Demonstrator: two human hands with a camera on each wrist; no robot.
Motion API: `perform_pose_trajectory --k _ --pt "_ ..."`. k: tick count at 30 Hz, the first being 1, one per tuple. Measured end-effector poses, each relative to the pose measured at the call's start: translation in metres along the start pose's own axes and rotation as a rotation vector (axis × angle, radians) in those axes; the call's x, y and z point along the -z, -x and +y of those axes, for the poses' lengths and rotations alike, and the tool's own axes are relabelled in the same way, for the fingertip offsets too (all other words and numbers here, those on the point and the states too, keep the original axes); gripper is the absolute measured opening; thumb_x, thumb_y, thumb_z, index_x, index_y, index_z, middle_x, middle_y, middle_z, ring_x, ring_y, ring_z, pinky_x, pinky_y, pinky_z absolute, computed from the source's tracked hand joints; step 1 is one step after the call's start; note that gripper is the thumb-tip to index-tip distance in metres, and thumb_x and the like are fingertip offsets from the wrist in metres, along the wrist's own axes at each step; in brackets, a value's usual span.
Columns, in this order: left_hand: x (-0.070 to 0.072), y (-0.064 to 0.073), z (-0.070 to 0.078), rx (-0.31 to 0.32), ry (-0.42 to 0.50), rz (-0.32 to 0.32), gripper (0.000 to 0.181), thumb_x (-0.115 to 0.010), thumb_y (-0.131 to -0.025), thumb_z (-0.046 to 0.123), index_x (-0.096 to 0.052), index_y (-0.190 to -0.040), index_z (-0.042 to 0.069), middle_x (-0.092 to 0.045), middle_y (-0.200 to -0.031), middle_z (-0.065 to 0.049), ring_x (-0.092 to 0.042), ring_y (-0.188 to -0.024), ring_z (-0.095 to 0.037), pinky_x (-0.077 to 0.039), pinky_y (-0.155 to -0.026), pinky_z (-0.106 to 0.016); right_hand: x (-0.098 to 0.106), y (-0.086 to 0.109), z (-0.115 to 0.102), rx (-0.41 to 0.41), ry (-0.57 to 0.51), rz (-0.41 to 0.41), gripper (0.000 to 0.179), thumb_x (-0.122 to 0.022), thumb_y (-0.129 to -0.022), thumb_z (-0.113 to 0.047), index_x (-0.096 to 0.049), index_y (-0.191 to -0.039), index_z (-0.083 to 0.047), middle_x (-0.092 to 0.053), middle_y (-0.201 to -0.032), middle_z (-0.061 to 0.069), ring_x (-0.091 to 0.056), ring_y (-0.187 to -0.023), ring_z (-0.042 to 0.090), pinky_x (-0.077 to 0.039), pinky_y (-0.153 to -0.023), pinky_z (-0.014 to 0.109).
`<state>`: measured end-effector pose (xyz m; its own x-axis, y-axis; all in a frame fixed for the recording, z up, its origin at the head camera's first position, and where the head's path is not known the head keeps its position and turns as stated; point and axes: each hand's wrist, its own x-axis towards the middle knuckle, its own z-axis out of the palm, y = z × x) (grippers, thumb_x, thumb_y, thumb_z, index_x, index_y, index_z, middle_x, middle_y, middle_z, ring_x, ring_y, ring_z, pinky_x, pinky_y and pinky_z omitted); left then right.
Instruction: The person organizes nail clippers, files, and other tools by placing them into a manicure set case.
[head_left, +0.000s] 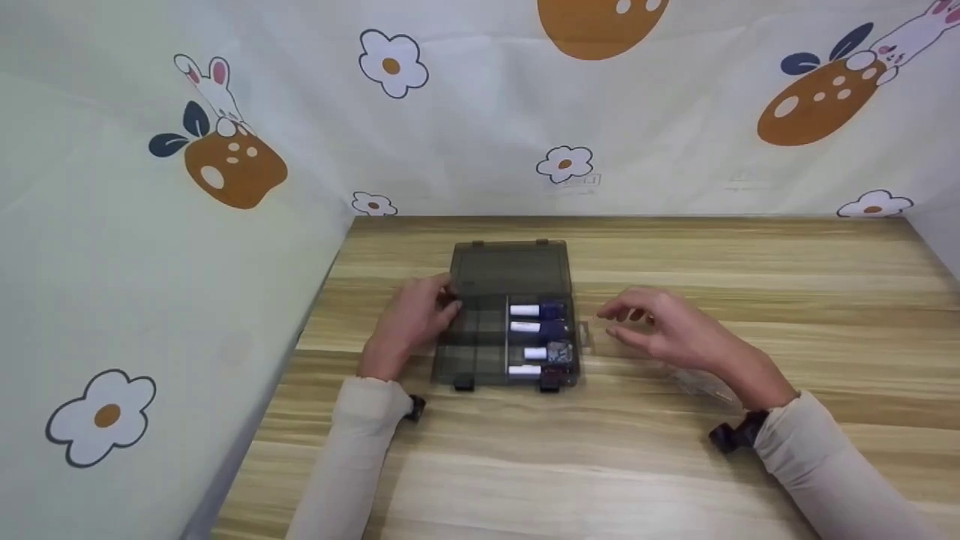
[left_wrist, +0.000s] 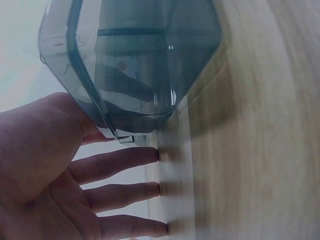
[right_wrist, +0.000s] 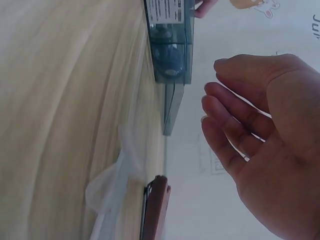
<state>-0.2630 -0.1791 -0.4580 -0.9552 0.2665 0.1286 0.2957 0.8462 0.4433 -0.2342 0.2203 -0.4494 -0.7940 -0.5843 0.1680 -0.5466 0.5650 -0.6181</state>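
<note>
**Bench (head_left: 525, 469) bears an open, smoky case (head_left: 480, 337)**

A pale cloth (head_left: 480, 90) printed with flowers, oranges and rabbits stands behind the bench and along its left side. On the wood grain, left of centre, the case lies with its lid (head_left: 511, 268) folded back, away from the person.

The right hand (head_left: 679, 330) hovers to the right of the case, apart from it, fingers loosely bent, thumb and fingertips separated, holding nothing. The left hand (head_left: 409, 319) is spread at the case's left edge, thumb and forefinger touching it, the other three fingers straight.

Clear plastic (head_left: 701, 384) lies beneath the right wrist. Four white-capped bottles (head_left: 551, 352) lie stacked row by row in the right-hand compartment, caps leftward. Two dark latches (head_left: 550, 385) mark the near edge.
</note>
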Motion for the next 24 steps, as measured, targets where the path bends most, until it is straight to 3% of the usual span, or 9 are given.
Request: perform_pose_trajectory --k 6,14,24 --pt "0.000 0.000 0.001 0.020 0.002 -0.014 0.013 -0.073 -0.103 0.018 -0.073 -0.113 0.009 -0.077 -0.106 -0.009 -0.066 -0.088 -0.021 -0.058 -0.081 -0.042 0.005 0.004 0.014 -0.017 0.002 0.029 0.022 -0.079 -0.097 -0.008 -0.078 -0.119 -0.006 -0.079 -0.108 0.003 -0.072 -0.096 0.019 -0.062 -0.084 0.034" --pt "-0.001 -0.001 -0.001 -0.012 -0.014 0.021 0.011 -0.076 -0.101 0.015 -0.074 -0.107 0.006 -0.079 -0.102 -0.011 -0.070 -0.090 -0.022 -0.060 -0.083 -0.043 0.014 0.016 0.033 -0.023 0.069 0.068 0.028 -0.080 -0.091 -0.001 -0.078 -0.119 -0.006 -0.079 -0.112 0.008 -0.074 -0.102 0.024 -0.062 -0.090 0.045" --pt "-0.002 -0.001 0.000 -0.004 -0.008 0.022 0.012 -0.077 -0.100 0.015 -0.074 -0.108 0.007 -0.079 -0.103 -0.010 -0.070 -0.090 -0.021 -0.060 -0.082 -0.042 0.025 0.026 0.043 -0.055 0.131 0.065 0.032 -0.082 -0.091 -0.002 -0.076 -0.122 -0.008 -0.077 -0.117 0.008 -0.073 -0.109 0.028 -0.059 -0.095 0.053"
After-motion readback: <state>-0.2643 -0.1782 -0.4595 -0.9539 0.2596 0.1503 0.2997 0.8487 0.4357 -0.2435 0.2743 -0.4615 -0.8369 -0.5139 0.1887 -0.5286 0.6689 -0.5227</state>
